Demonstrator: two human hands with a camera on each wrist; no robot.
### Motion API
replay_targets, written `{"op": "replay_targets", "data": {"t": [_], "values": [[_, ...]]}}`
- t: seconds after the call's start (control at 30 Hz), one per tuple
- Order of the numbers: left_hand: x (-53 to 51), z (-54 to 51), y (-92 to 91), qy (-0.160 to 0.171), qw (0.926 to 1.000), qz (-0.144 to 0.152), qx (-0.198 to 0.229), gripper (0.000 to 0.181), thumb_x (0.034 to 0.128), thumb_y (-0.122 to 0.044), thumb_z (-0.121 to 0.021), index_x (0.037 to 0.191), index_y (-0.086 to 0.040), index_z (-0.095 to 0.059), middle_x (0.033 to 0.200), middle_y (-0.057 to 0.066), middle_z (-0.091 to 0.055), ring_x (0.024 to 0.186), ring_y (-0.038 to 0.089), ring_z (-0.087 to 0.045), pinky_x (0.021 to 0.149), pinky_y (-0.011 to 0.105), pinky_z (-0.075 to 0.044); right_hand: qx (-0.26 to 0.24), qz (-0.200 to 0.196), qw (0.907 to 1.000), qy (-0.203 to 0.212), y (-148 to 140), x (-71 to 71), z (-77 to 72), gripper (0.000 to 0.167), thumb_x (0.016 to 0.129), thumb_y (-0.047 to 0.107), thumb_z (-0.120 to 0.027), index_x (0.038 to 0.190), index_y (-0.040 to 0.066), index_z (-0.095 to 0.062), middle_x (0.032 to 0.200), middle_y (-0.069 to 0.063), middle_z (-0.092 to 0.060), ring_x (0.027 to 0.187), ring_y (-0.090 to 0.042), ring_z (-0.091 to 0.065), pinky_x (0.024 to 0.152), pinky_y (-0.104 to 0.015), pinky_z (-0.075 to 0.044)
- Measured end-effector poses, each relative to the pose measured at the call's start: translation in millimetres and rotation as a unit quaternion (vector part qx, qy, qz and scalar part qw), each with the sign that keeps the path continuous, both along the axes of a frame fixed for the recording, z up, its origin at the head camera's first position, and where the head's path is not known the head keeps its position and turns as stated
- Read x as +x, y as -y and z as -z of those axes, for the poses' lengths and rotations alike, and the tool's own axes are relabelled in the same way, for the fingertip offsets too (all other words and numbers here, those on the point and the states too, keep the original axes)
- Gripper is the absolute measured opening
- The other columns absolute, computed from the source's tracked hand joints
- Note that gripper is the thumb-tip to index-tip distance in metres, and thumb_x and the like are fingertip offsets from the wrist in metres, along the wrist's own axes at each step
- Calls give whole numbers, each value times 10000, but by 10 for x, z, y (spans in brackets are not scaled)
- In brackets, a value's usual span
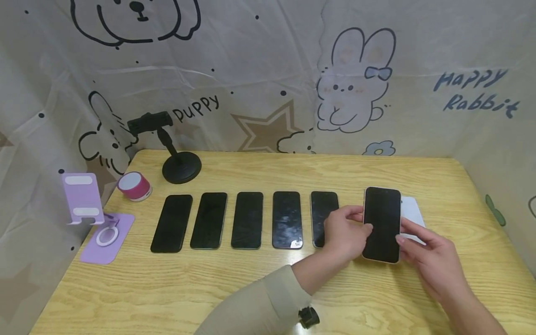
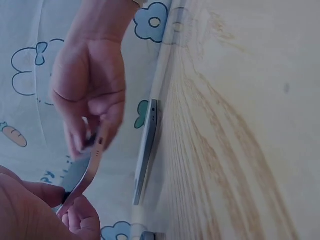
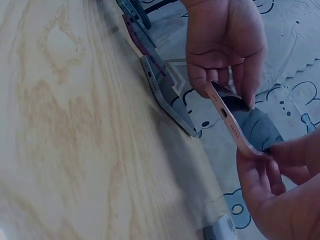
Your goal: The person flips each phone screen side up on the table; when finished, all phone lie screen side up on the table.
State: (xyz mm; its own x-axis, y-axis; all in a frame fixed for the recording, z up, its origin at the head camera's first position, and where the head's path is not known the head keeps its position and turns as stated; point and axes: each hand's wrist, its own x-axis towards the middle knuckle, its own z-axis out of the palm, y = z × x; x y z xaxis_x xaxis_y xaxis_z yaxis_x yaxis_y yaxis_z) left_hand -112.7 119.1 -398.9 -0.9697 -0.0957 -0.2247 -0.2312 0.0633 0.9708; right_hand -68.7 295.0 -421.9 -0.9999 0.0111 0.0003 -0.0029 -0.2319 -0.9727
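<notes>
A black-screened smartphone (image 1: 382, 225) with a pinkish edge is held up over the right part of the table, screen towards the head camera. My left hand (image 1: 346, 233) grips its left side, thumb on the front. On its right side my right hand (image 1: 437, 263) pinches the lower edge between thumb and fingers. The wrist views show its pink bottom edge (image 2: 95, 157) with port and holes, raised off the tabletop. Behind the right fingers lies a pale, flat phone-like slab (image 1: 412, 211), partly hidden. Left of the held phone, another dark phone (image 1: 323, 218) lies partly covered by my left hand.
Several more dark phones (image 1: 246, 220) lie in a row across the wooden table (image 1: 201, 288). At the left stand a purple phone stand (image 1: 85, 197), a pink round speaker-like cylinder (image 1: 134, 186) and a black stand (image 1: 182, 167). A printed cloth (image 1: 259, 70) hangs behind.
</notes>
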Motion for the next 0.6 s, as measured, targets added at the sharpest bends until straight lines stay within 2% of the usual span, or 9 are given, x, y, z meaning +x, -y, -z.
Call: {"op": "replay_targets", "data": {"t": [0.1, 0.27, 0.43, 0.6], "values": [[0, 9, 13, -94, 9999, -12, 50, 313, 770, 78, -801, 961, -169, -784, 762, -102, -584, 629, 42, -569, 582, 242, -508, 331, 346, 9984, 309, 28, -35, 13, 409, 897, -120, -666, 1253, 77, -710, 1020, -3, -720, 834, -112, -701, 663, -258, -573], [-9, 19, 18, -13, 10000, 3, 77, 370, 777, 131, -745, 1015, -149, -790, 780, -87, -581, 637, 49, -571, 578, 246, -516, 543, 580, 9953, 548, 55, -86, 14, 394, 890, -104, -686, 1234, 84, -722, 1017, 19, -730, 854, -102, -703, 687, -267, -574], [-25, 25, 20, 124, 9999, 55, 28, 417, 767, 136, -727, 1100, -109, -771, 826, -86, -579, 692, 51, -557, 606, 251, -524, 462, 575, 9960, 510, 72, -94, -7, 386, 886, -105, -691, 1213, 97, -731, 1031, 12, -737, 896, -88, -700, 701, -257, -569], [-41, 13, 19, 293, 9995, 78, 17, 437, 773, 105, -727, 1183, -48, -730, 848, -65, -578, 726, 62, -547, 645, 266, -530, 372, 431, 9980, 265, 94, -84, -19, 363, 891, -92, -693, 1177, 125, -743, 1063, -9, -736, 963, -92, -693, 742, -240, -557]]}}
